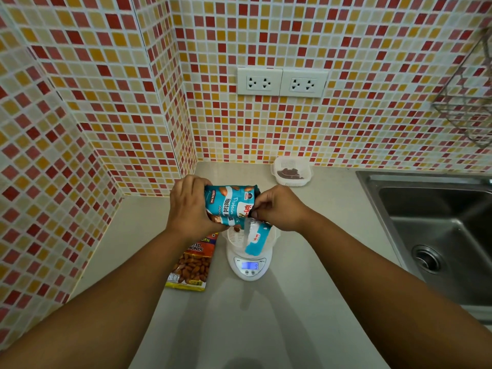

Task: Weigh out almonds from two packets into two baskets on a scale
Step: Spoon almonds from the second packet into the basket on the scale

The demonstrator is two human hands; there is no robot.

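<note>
A teal packet of roasted almonds (pixel 229 205) is held sideways over the white scale (pixel 249 267). My left hand (pixel 187 206) grips its left side. My right hand (pixel 279 209) pinches a torn strip (pixel 256 239) that hangs down from the packet's right end. Below them a white basket (pixel 269 238) sits on the scale, mostly hidden by the packet and strip; an almond shows at its left edge. The lit display reads a low number. An orange and yellow almond packet (pixel 193 265) lies flat to the left of the scale. A second white basket (pixel 291 170) with several almonds stands by the back wall.
A steel sink (pixel 436 227) fills the counter's right side. Tiled walls close off the left and the back, with two sockets (pixel 282 82) above. A wire rack (pixel 468 102) hangs on the wall at upper right. The beige counter (pixel 239 328) stretches toward me.
</note>
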